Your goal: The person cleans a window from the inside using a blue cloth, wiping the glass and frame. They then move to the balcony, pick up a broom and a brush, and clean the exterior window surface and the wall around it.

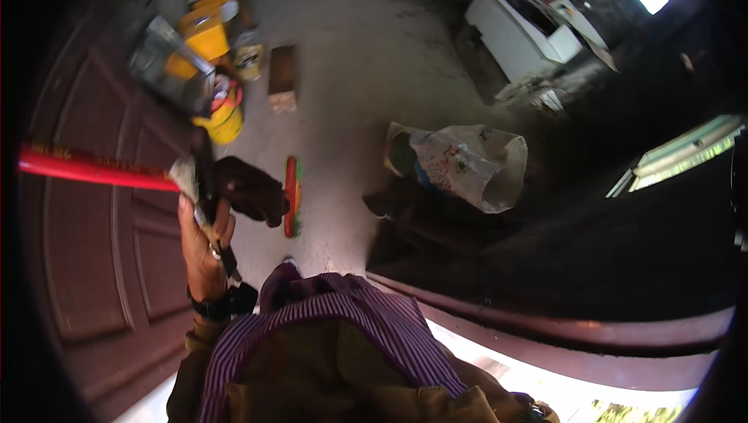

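Observation:
My left hand (201, 245), with a dark band at the wrist, is closed around a small brush (186, 176) with pale bristles. A red pole (99, 170) bearing writing runs in from the left and meets the same hand. A bunched dark brown cloth (251, 189) hangs just beyond the fingers. To its right, a red broom head (290, 197) with green bristles lies over the floor; whether the pole joins it is hidden behind the cloth. My right hand is out of view; only its brown sleeve (488, 379) shows low on the right.
A maroon panelled door (85, 201) stands at left. Beyond it are a yellow bucket (222, 124), yellow boxes (204, 34) and a brown block (283, 75). A plastic bag (467, 160) sits on the floor (350, 61). A white counter (508, 31) is far right. A door sill (555, 329) crosses lower right.

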Motion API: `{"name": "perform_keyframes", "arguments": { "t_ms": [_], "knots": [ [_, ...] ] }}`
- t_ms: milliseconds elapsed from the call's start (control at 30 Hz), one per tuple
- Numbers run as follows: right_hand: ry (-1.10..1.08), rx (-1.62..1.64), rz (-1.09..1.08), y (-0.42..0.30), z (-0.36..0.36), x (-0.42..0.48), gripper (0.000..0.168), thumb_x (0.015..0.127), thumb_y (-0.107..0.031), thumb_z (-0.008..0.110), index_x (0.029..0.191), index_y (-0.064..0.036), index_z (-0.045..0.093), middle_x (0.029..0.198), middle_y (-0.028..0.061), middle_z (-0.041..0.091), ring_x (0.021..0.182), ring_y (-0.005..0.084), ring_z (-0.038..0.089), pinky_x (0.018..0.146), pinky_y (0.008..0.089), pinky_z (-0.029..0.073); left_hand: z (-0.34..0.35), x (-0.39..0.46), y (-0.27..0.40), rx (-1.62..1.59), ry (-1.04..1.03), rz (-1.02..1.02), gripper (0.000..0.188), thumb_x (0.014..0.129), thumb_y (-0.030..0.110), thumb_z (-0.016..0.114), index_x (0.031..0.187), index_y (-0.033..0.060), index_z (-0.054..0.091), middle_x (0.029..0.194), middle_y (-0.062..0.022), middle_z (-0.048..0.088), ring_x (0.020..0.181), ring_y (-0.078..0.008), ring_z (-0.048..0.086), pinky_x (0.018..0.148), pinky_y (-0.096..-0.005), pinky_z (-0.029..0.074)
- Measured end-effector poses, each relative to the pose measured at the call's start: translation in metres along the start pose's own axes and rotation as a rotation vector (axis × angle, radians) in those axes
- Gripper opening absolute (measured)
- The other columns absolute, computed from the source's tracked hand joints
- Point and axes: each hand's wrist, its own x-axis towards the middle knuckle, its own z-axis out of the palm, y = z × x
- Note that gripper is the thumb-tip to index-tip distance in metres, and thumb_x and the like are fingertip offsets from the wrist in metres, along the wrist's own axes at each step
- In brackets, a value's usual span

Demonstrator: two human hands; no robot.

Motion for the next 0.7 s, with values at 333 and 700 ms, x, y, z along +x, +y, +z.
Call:
{"name": "perform_keyframes", "arguments": {
  "t_ms": [333, 700],
  "knots": [
    [-0.013, -0.345, -0.092, -0.023, 0.271, 0.001, 0.035, 0.065, -0.011, 0.062, 0.099, 0.0, 0.065, 0.089, 0.0156, 0.067, 0.079, 0.0263, 0.065, 0.072, 0.0371, 0.051, -0.095, 0.291, -0.129, -0.344, -0.735, -0.521, 0.056, 0.098, 0.05, 0.036, 0.13, 0.0039, 0.04, 0.074, -0.0072, 0.056, 0.043, -0.0087, 0.039, 0.035, -0.0187, 0.035],
    [0.287, -0.006, -0.146, -0.265, 0.347, 0.115, 0.04, 0.065, -0.007, 0.065, 0.104, 0.001, 0.064, 0.089, 0.0131, 0.066, 0.08, 0.0203, 0.062, 0.073, 0.0328, 0.048, 0.113, 0.47, -0.236, -0.053, -0.357, -0.627, 0.051, 0.1, 0.046, 0.035, 0.116, -0.0012, 0.046, 0.058, 0.0024, 0.029, 0.042, -0.0048, 0.025, 0.036, -0.016, 0.023]
  ]
}}
